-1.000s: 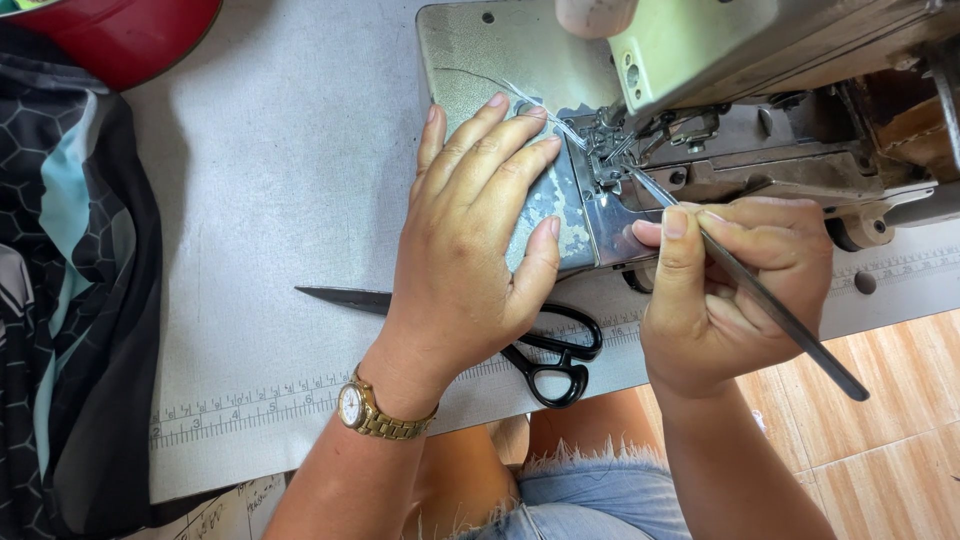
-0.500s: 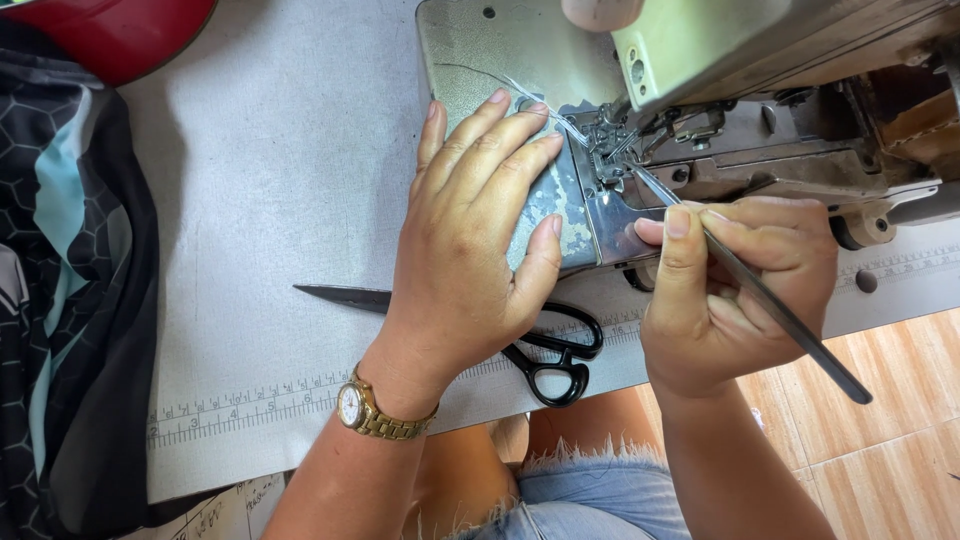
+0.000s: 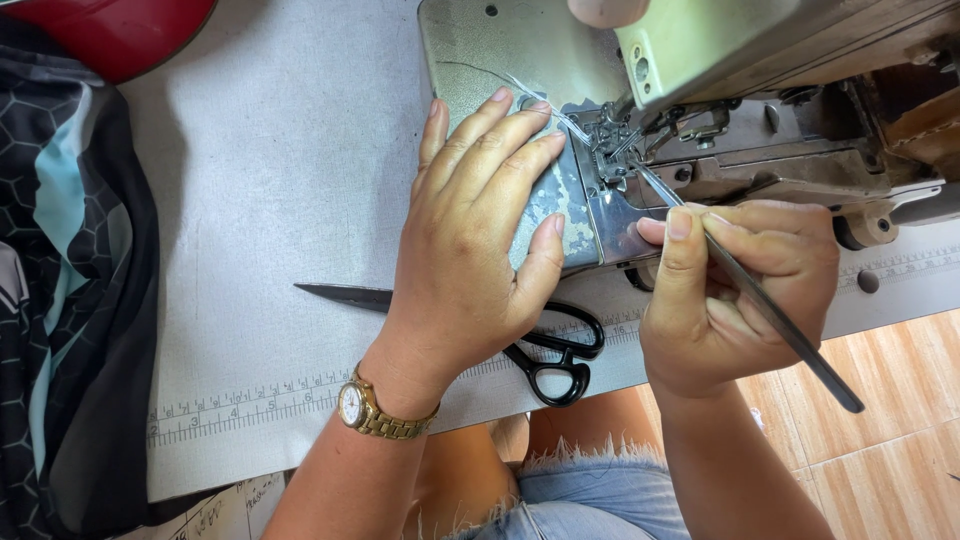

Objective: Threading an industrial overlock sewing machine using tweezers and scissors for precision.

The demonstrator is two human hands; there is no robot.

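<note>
Steel tweezers [image 3: 745,285] still pinched in the right hand [image 3: 730,290], tip at the needle — left hand [image 3: 480,240] stays spread flat beside it, black-handled scissors [image 3: 555,360] underneath.

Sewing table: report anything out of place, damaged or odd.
Black-handled scissors lie partly under the left hand, handles jutting past the table edge. The right hand holds tweezers at the needle area. Nothing looks damaged or spilled.

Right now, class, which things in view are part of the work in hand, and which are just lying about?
In use:
left hand, flat on the machine bed
right hand, gripping tweezers
thread
sewing machine

Lying about:
black scissors, partly under the left hand
patterned fabric
red object
</note>
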